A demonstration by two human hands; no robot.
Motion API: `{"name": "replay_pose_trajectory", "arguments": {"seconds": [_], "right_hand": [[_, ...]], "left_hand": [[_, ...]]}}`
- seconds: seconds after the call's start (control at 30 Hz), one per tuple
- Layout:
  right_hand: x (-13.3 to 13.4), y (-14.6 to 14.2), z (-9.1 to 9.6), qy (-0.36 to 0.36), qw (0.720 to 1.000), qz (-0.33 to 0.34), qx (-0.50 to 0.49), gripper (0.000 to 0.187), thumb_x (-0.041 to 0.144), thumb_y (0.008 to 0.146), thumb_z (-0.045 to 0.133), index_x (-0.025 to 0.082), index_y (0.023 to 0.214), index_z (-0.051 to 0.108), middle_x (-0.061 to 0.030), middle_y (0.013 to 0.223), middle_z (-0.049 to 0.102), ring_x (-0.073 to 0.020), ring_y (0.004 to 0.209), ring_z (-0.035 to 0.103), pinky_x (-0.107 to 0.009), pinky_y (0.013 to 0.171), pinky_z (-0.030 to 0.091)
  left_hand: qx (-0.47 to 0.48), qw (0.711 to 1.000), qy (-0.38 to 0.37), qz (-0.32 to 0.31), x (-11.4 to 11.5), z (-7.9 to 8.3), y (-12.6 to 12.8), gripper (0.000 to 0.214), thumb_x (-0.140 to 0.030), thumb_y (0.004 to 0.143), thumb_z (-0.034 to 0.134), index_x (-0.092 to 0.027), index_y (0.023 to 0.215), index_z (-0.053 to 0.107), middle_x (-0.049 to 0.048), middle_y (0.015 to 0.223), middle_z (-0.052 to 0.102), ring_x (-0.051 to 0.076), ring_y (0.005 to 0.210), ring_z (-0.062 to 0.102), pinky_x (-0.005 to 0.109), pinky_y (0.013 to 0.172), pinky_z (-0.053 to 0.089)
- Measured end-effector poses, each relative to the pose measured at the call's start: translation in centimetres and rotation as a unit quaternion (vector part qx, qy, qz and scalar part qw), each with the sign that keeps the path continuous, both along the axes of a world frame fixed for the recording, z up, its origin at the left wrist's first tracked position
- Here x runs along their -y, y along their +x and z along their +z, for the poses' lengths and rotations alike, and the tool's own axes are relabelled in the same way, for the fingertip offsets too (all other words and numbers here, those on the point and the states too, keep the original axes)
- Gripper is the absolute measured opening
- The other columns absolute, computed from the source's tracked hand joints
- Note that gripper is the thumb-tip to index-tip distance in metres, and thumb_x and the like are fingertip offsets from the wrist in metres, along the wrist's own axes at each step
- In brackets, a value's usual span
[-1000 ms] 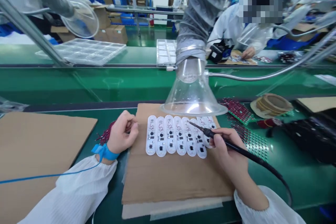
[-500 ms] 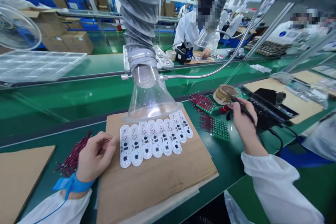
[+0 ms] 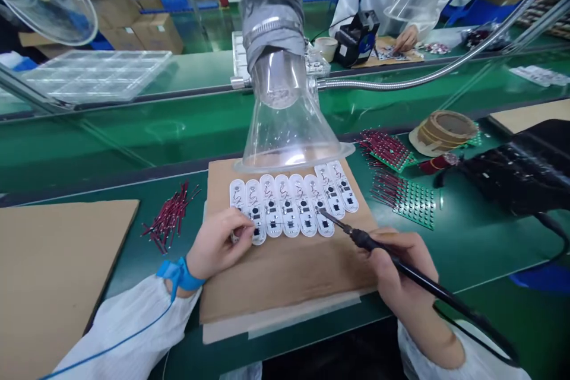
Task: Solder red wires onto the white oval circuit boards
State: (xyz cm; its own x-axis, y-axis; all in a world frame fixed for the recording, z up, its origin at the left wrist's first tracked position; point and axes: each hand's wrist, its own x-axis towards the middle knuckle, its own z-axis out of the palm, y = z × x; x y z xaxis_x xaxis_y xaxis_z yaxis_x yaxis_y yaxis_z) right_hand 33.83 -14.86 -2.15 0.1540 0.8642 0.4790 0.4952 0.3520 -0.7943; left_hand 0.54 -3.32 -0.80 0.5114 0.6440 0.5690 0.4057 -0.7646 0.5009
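My right hand (image 3: 398, 267) is wrapped round a black soldering iron (image 3: 369, 242). The iron's tip points left, at the lower part of a white circuit board in the row. My left hand (image 3: 225, 237) is closed in a pinch over the leftmost boards, and a thin solder wire (image 3: 278, 224) runs rightward from its fingertips. Several long white circuit boards (image 3: 287, 205) with rounded ends, black chips and small red wires lie side by side on a cardboard sheet (image 3: 285, 273). My left hand partly covers the two leftmost boards.
A clear fume hood (image 3: 289, 136) hangs over the boards. Red wires (image 3: 169, 217) lie in a pile at left. At right are green boards (image 3: 414, 202), a tape roll (image 3: 445, 130) and a black soldering stand (image 3: 516, 166). A co-worker's hand (image 3: 406, 38) works across the bench.
My right hand has brought the soldering iron from the stand area leftward to the boards. My left hand has moved right over the leftmost boards with the wire. The head view has tilted down.
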Motion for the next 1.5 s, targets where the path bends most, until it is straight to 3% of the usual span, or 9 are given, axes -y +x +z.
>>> {"name": "replay_pose_trajectory", "arguments": {"seconds": [0.07, 0.17, 0.33, 0.7, 1.5], "right_hand": [[0.6, 0.0, -0.3, -0.036, 0.998, 0.014, -0.04, 0.01, 0.028, 0.108, 0.071, 0.025, 0.116, 0.067, -0.0046, 0.094, 0.077, -0.0217, 0.079, 0.079, -0.034, 0.071, 0.067], [0.9, -0.9, -0.3, -0.058, 0.998, 0.019, -0.019, 0.011, 0.028, 0.106, 0.072, 0.026, 0.116, 0.068, -0.0044, 0.095, 0.077, -0.0206, 0.077, 0.08, -0.032, 0.07, 0.068], [0.3, -2.1, 0.4, -0.053, 0.997, 0.044, 0.019, 0.007, 0.025, 0.103, 0.072, 0.026, 0.107, 0.067, -0.0013, 0.087, 0.075, -0.0185, 0.069, 0.078, -0.027, 0.061, 0.065], [-0.4, -2.4, 1.1, -0.049, 0.997, 0.058, 0.002, 0.011, 0.018, 0.098, 0.071, 0.026, 0.104, 0.066, 0.0001, 0.088, 0.074, -0.0151, 0.071, 0.077, -0.021, 0.064, 0.064], [-0.7, -2.4, 1.7, -0.044, 0.996, 0.073, 0.036, 0.015, 0.016, 0.096, 0.069, 0.027, 0.105, 0.065, -0.0003, 0.085, 0.075, -0.0175, 0.066, 0.076, -0.025, 0.06, 0.064]], "left_hand": [[0.007, 1.0, 0.008, -0.013, 0.3, 0.1, 0.6, 0.017, -0.006, 0.101, 0.061, -0.023, 0.103, 0.062, -0.0021, 0.078, 0.063, 0.014, 0.067, 0.059, 0.025, 0.064, 0.049], [0.019, 1.0, 0.0, -0.02, 0.4, -0.1, 0.9, 0.018, -0.005, 0.101, 0.062, -0.022, 0.105, 0.061, -0.0005, 0.082, 0.064, 0.015, 0.071, 0.061, 0.028, 0.067, 0.051], [0.029, 0.999, -0.014, -0.034, 0.2, -0.3, 0.6, 0.021, -0.002, 0.099, 0.064, -0.021, 0.107, 0.062, 0.0005, 0.085, 0.064, 0.015, 0.075, 0.06, 0.029, 0.07, 0.051], [0.006, 0.999, -0.022, -0.037, 0.3, 0.0, 0.7, 0.017, -0.004, 0.103, 0.062, -0.021, 0.109, 0.062, 0.0002, 0.085, 0.064, 0.014, 0.075, 0.06, 0.027, 0.069, 0.051], [0.001, 0.999, -0.017, -0.041, 0.2, 0.2, 1.0, 0.015, -0.006, 0.103, 0.061, -0.021, 0.106, 0.062, 0.0, 0.081, 0.064, 0.015, 0.071, 0.059, 0.027, 0.065, 0.05]]}}
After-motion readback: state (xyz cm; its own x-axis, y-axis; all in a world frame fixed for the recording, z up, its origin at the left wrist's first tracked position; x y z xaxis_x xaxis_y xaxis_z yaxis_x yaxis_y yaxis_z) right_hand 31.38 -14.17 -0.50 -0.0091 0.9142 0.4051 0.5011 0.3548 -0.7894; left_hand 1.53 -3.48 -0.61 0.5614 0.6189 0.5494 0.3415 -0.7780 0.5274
